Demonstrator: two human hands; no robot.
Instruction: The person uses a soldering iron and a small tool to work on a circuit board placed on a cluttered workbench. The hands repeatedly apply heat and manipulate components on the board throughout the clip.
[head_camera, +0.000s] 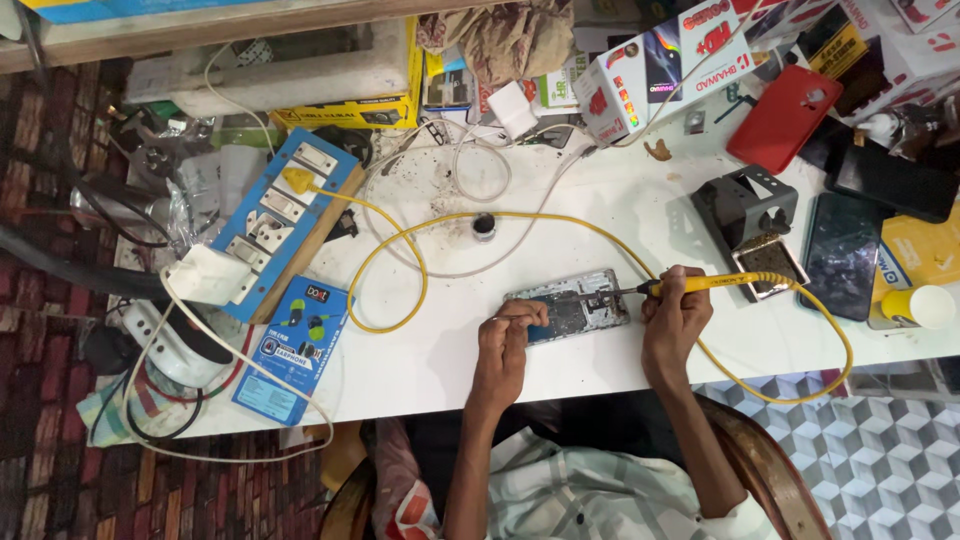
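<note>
Checked sleeves framed my view; my left hand (510, 330) pinched the opened phone (572, 303) flat on the white table (420, 350), while my right hand (672, 315) gripped the yellow soldering iron (700, 284), tip on its board. Soldering seemed underway; lifting cleanly demanded steadiness.

Your opened phone (570, 305) lies on the tabletop (430, 350) right in front of you, btwn your hands: left hand (510, 335) on its left end, right hand (675, 310) at its right end w/ the soldering iron (700, 283), tip over the phone. Iron stand (748, 215) sits just behind-right of the right hand, w/ another phone (842, 255) right of it. Power strip (280, 215) is far left, a flat box (295, 345) in front of it, and boxes (660, 60) along the back edge.
</note>
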